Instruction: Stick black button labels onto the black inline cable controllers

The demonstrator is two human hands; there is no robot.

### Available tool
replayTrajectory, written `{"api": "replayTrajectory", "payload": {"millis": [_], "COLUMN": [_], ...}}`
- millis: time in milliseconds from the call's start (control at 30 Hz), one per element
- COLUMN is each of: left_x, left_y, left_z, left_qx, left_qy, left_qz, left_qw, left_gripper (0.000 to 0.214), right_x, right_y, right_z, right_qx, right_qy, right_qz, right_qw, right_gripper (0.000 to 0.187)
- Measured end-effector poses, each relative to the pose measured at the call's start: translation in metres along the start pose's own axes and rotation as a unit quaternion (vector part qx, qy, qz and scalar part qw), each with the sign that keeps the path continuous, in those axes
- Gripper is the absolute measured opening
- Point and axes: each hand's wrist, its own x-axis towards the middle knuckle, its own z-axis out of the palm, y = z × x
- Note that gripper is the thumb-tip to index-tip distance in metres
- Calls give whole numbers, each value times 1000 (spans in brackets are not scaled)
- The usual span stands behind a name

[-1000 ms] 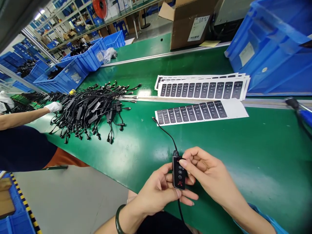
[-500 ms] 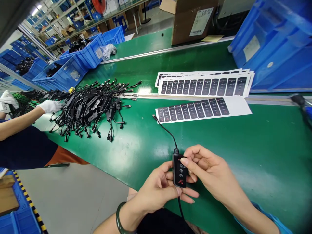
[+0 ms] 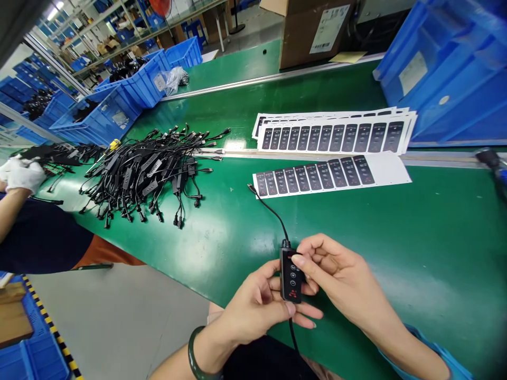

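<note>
A small black inline controller (image 3: 291, 285) with cables at both ends rests across the fingers of my left hand (image 3: 259, 303), whose thumb presses its lower end. On its face lies a black label sticker (image 3: 292, 275) with white button symbols and red marks. My right hand (image 3: 327, 264) pinches this sticker at its upper right edge between thumb and forefinger. The controller's upper cable (image 3: 273, 211) runs to a plug beside a white sheet of matching stickers (image 3: 392, 171), which is bare at its right end.
More sticker sheets (image 3: 332, 138) lie stacked behind. Left of them is a heap of black cabled controllers (image 3: 146, 169). A co-worker's white-gloved hands (image 3: 24, 174) are at far left. Blue crates (image 3: 447, 79) and a cardboard box (image 3: 301, 37) stand along the back of the green bench (image 3: 222, 227).
My hands and the controller have hardly moved. The co-worker's gloved hand has drawn back leftward from the heap to the other glove.
</note>
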Motion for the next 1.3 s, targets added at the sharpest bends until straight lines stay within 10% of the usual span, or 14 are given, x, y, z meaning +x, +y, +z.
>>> {"api": "replayTrajectory", "payload": {"millis": [1000,1200,1300], "left_x": [-4,-2,-1], "left_y": [4,3,1], "left_z": [6,3,2], "left_qx": [101,43,40], "left_qy": [43,18,29], "left_qz": [10,-2,-16], "left_qw": [994,999,999], "left_gripper": [53,53,54], "right_x": [-1,-1,-2], "right_y": [12,8,7], "right_z": [4,6,10], "right_qx": [-63,-38,-37], "right_qy": [69,-97,-124], "right_qz": [-9,85,106], "right_qw": [996,991,986], "right_gripper": [30,85,78]}}
